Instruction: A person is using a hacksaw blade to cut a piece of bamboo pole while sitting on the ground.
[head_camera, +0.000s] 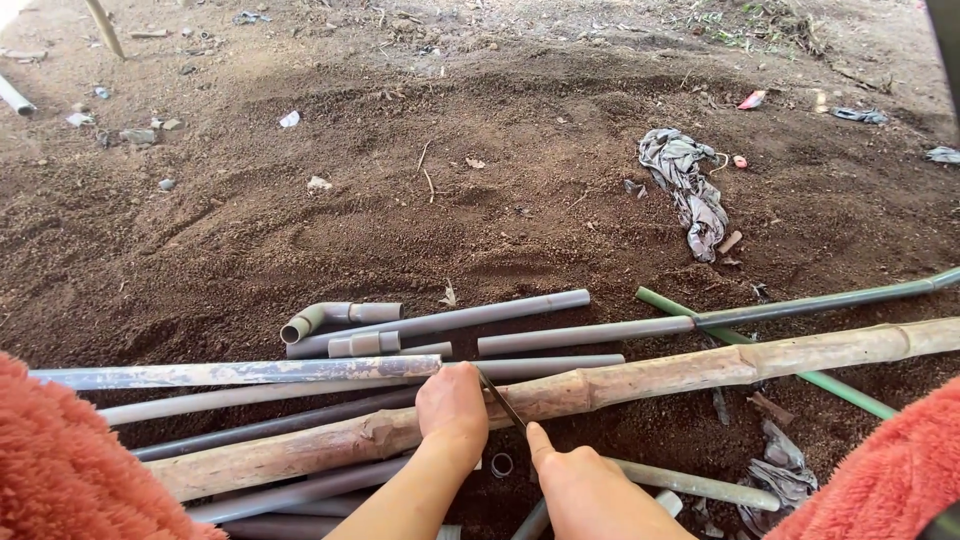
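down in the head view, the left hand (452, 405) lies clenched over a thick bamboo pole (600, 385), pressing it onto the heap of pipes beneath. the pole's long axis runs from lower left up to the right edge, crosswise to both forearms, knotted and pale brown with rough patches of bark. the right hand (585, 490) sits just nearer the body, its fingers closed on the handle of a thin dark blade (500, 400) that slants up and away to the pole, meeting it right beside the left thumb. so the pole lies straight ahead of the right hand, with the left hand the closer of the two, already on it.

under and behind the pole lie smooth grey plastic pipes (530, 310), roughly parallel to it, one with an elbow joint (305, 322). a slim green pipe (800, 375) crosses beneath at an angle. all rest on loose brown soil (400, 200); a crumpled grey rag (690, 190) lies well apart. fuzzy orange sleeves (60, 470) fill the lower corners.
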